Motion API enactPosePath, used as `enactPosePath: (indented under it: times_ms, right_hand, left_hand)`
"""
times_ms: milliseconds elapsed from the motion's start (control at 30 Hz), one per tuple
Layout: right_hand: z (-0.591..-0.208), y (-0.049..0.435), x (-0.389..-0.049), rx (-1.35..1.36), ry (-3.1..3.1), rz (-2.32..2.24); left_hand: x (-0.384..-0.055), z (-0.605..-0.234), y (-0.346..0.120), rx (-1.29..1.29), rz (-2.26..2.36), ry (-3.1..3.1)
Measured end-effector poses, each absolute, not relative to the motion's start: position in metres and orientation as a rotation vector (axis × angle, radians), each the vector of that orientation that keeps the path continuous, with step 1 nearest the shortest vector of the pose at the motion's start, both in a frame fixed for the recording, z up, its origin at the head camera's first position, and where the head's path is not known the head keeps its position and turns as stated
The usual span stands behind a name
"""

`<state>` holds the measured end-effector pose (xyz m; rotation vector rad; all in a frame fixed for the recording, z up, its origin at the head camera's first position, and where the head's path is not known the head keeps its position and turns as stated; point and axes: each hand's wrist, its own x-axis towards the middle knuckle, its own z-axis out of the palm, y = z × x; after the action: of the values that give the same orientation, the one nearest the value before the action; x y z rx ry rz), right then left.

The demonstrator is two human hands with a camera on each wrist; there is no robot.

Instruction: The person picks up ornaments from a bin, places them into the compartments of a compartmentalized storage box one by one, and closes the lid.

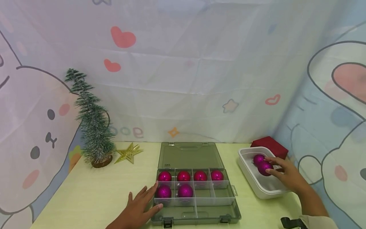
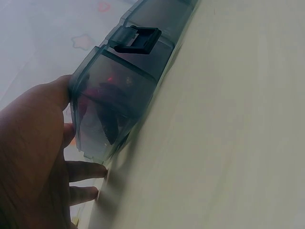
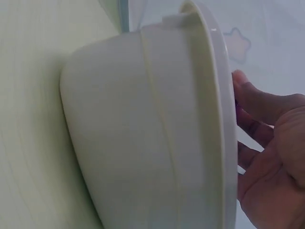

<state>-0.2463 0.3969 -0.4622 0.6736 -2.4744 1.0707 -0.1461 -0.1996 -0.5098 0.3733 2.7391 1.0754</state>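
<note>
A compartment box point(image 1: 215, 210) of smoky clear plastic lies with its lid point(image 1: 190, 156) folded back. Its back row holds shiny magenta baubles point(image 1: 184, 176), and two glittery purple ones point(image 1: 185, 191) sit in the middle row. My left hand point(image 1: 137, 208), fingers spread, touches the box's left side; the left wrist view has the thumb at the box wall point(image 2: 114, 100). Over the white tub point(image 1: 251, 179), my right hand point(image 1: 287, 175) pinches a purple Christmas bauble point(image 1: 265, 168) between thumb and fingers. Another purple bauble point(image 1: 258, 159) is just behind it. The tub wall point(image 3: 143, 124) mostly hides both in the right wrist view.
A small artificial Christmas tree point(image 1: 95, 133) stands at the back left, beside a gold star point(image 1: 129, 153). Behind the tub is a dark red object point(image 1: 270, 146). A printed cloth point(image 1: 183, 79) hangs along the table's back and sides.
</note>
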Motion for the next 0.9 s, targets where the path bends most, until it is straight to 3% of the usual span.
enactPosePath:
  times_ms: [267, 533, 900]
  right_hand:
    - [-0.469, 0.395, -0.248, 0.909, -2.356, 1.395]
    - [-0.467, 0.384, -0.241, 0.612, -2.407, 1.425]
    - [-0.468, 0.367, -0.237, 0.598, -2.297, 1.458]
  left_hand:
    - [-0.146, -0.512, -0.201, 0.384, 1.084, 2.737]
    - [-0.146, -0.511, -0.200, 0.375, 1.057, 2.755]
    - [-0.146, -0.511, -0.201, 0.380, 1.067, 2.745]
